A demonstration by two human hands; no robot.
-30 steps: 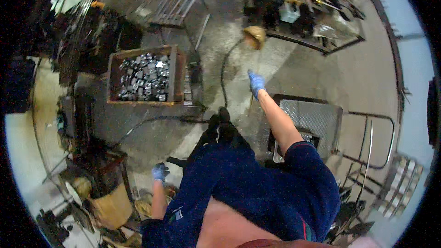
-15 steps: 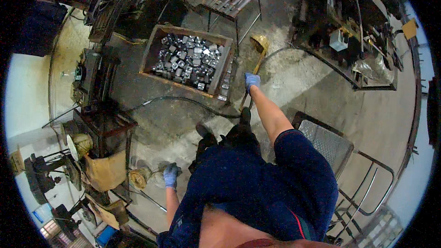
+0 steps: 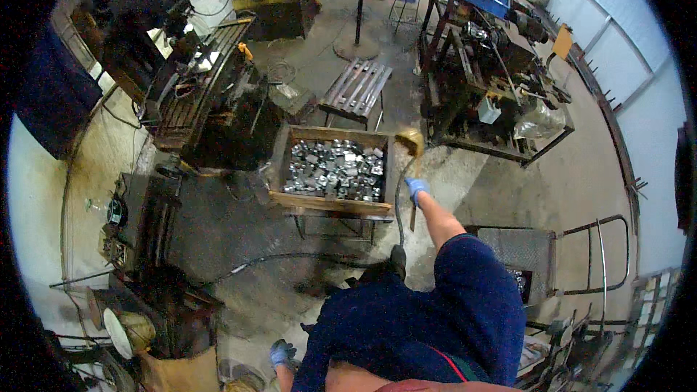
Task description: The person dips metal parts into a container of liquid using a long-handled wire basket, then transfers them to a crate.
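My right hand [image 3: 417,190], in a blue glove, is closed around the stick of a long-handled tool [image 3: 409,142]. The tool's rounded yellow-brown head points away from me; it is blurred and its exact kind is unclear. Left of it stands a wooden crate [image 3: 330,204] with many small shiny metal blocks [image 3: 335,167] heaped inside. Down at my left side hangs my left hand [image 3: 282,353], gloved in blue with dark finger coating. Its fingers are loosely apart and nothing shows in them.
Beyond the crate is a slatted metal stand [image 3: 356,87]. A black hose [image 3: 290,257] curves over the floor. A flatbed trolley [image 3: 512,247] stands at right, below a cluttered workbench [image 3: 472,141]. Machinery [image 3: 218,94] lines the left, and a pedestal fan base [image 3: 356,51] is farther off.
The view has tilted up, showing more of the workshop ahead, and the crate appears lower. My right hand still holds the tool, now beside the crate's right side. My left hand stays low.
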